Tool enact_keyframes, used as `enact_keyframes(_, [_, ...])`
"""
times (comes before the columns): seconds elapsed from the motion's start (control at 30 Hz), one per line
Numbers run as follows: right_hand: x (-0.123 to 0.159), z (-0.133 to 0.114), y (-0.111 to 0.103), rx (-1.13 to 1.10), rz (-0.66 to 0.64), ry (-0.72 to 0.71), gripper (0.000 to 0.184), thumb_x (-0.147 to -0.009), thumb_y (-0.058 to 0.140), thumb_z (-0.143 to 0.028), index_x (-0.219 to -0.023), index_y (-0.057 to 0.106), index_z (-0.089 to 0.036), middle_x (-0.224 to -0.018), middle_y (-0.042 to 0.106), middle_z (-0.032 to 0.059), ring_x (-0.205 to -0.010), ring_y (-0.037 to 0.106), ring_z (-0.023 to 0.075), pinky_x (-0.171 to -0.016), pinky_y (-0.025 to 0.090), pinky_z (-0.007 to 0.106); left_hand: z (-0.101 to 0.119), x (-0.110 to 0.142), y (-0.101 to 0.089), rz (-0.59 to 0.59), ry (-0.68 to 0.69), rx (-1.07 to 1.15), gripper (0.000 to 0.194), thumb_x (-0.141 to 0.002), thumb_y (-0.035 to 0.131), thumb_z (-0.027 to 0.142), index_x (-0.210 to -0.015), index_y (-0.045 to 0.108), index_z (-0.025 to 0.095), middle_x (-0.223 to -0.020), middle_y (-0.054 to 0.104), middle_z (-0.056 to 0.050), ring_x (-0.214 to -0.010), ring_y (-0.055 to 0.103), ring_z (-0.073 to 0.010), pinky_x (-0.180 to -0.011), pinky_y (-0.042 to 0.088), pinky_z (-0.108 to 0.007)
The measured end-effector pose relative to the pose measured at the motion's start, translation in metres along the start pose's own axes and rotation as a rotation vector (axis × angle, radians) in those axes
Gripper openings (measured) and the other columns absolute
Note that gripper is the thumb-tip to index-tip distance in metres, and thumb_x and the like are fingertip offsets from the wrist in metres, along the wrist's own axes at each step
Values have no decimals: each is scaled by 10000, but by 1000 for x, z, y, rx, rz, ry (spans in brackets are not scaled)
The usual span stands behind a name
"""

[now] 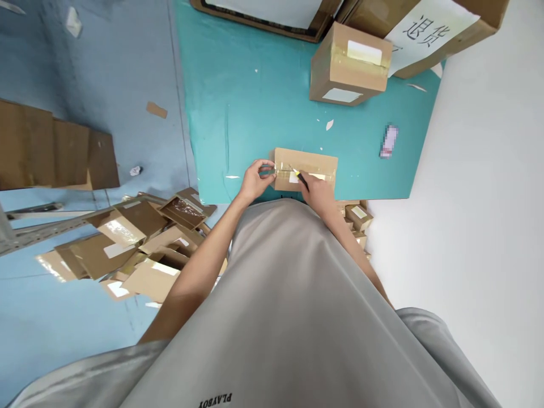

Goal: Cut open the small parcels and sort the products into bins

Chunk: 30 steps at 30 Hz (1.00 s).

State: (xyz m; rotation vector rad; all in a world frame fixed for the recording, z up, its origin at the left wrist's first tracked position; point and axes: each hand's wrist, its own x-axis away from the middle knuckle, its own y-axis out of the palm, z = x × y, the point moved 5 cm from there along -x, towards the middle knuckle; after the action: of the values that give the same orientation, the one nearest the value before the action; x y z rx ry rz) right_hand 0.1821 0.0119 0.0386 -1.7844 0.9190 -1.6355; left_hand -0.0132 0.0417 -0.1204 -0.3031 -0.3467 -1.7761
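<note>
A small cardboard box (314,160) with tape along its top and a white label lies at the near edge of the green table. My right hand (318,195) is closed round a utility knife (300,178) with a yellow and black handle. The knife's tip is over the taped seam, left of the label; whether it cuts into the tape I cannot tell. At the box's left end is my left hand (256,180), its fingers bent and the fingertips against the box's side. Thumb and fingers are apart there, steadying the end.
Another taped box (357,68) stands at the back right of the table (255,107), before a large carton (463,42) with a paper sign. A blurred pinkish item (388,141) lies right. Opened boxes (140,243) are heaped on the floor at left. A white wall (480,198) borders the right.
</note>
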Motion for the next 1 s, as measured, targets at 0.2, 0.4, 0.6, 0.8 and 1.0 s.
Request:
enact_keyframes(0.2, [-15, -32, -19, 282, -138, -102, 490, -1224, 333, -305, -1624, 608, -240, -1396, 781, 202, -1171, 779, 329, -897, 510, 378, -4, -4, 2, -2, -4, 5, 339, -782, 832, 288, -1097, 724, 225, -1298, 750, -89, -1175, 757, -257, -873, 675, -319])
enact_keyframes(0.4, [-22, -36, -34, 380, -166, -157, 483, -1164, 384, -127, -1574, 629, -198, -1369, 780, 217, -1169, 793, 330, -900, 512, 388, -4, -3, 6, 47, -15, 1, 332, -751, 788, 237, -1078, 736, 217, -1291, 747, -93, -1158, 764, -257, -863, 680, -317])
enact_keyframes(0.6, [-29, -45, -37, 400, -173, -187, 445, -1151, 400, -103, -1491, 682, -150, -1344, 787, 232, -1203, 779, 327, -969, 515, 392, -7, -2, 9, 82, -6, -37, 325, -782, 776, 227, -1105, 735, 216, -1303, 750, -90, -1166, 767, -261, -902, 677, -339])
enact_keyframes(0.8, [-43, -41, -30, 361, -151, -215, 389, -1149, 479, -169, -1447, 729, -154, -1317, 803, 229, -1210, 763, 342, -1016, 515, 424, -4, 0, 10, 152, -12, -112, 357, -769, 755, 160, -1121, 736, 212, -1288, 770, -85, -1156, 791, -275, -1074, 644, -419])
enact_keyframes(1.0, [-42, 31, -26, 298, -145, -148, 357, -1119, 525, -128, -1358, 790, -141, -1277, 813, 249, -1220, 772, 375, -1009, 510, 452, 4, 8, 12, 282, -26, -168, 369, -759, 718, 133, -1119, 741, 213, -1248, 794, -73, -1127, 802, -270, -1048, 657, -415])
